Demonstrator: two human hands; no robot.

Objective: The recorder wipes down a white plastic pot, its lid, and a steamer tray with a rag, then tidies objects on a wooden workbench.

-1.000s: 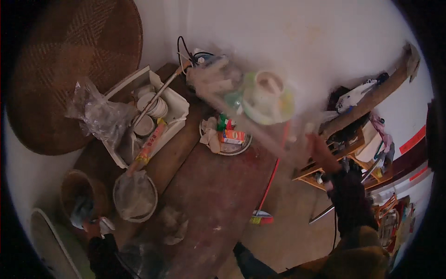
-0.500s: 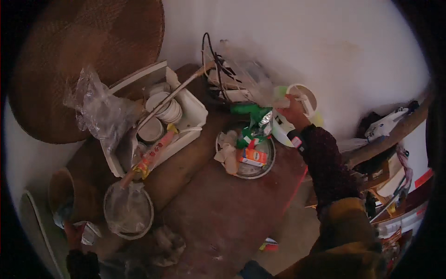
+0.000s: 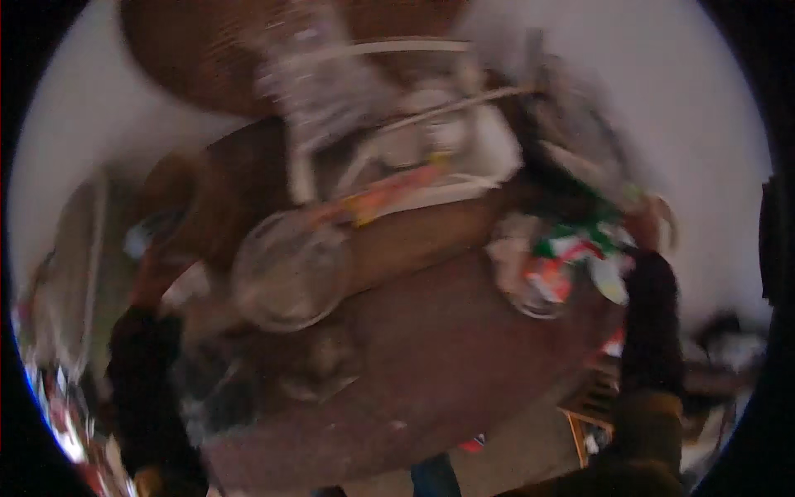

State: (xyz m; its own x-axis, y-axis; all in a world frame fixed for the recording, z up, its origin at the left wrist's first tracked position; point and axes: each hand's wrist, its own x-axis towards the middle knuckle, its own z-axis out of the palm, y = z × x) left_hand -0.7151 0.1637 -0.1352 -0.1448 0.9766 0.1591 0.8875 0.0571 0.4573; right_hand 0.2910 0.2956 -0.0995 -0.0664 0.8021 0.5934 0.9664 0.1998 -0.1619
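Observation:
The whole view is smeared by motion. At the left, my left hand (image 3: 155,277) is beside a brown, open-mouthed round container (image 3: 175,195). A small whitish item (image 3: 189,286) shows next to its fingers; whether they hold it is unclear. On the right, my right hand (image 3: 642,229) is at the table's far right, by a pale ring-like rim (image 3: 665,224) and clear plastic. Its fingers are too blurred to read. Just left of it are green packaging (image 3: 571,238) and an orange-and-white box (image 3: 548,280) in a round dish.
A white rectangular bin (image 3: 497,153) holds stacked round pieces, a stick across it and a clear plastic bag (image 3: 327,91). In front are a red-and-yellow wrapper (image 3: 389,190) and a round plastic-covered tub (image 3: 290,282). A crumpled cloth (image 3: 319,364) lies on the reddish-brown table (image 3: 431,364).
My view has swung left, so the table and its things appear farther right. More of my left forearm shows. My right hand remains by the pale ring-like rim.

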